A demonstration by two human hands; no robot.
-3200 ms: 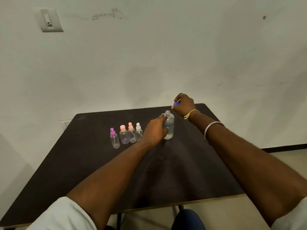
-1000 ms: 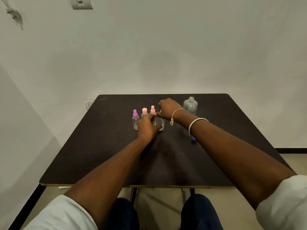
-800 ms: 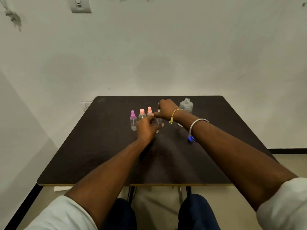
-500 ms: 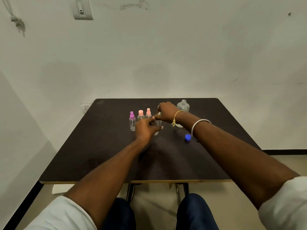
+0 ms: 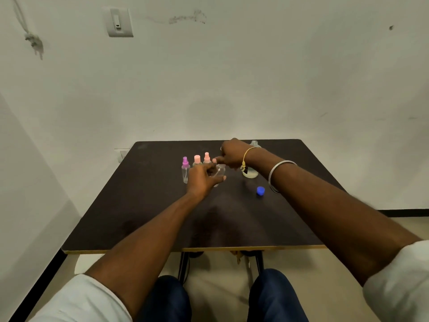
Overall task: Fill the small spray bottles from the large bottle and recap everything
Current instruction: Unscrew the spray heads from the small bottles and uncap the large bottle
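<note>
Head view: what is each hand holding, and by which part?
The left hand grips the clear small spray bottle round its body. The right hand pinches at that bottle's top; what its fingers cover cannot be told.

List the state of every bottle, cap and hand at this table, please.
Large bottle: upright, uncapped.
Blue cap: off, lying on the table.
Purple-topped bottle: upright, capped.
Left pink-topped bottle: upright, capped.
Right pink-topped bottle: upright, capped.
Clear small bottle: gripped by the left hand; its top is hidden.
Right hand: fingers curled just above the clear small bottle; what it holds is unclear.
</note>
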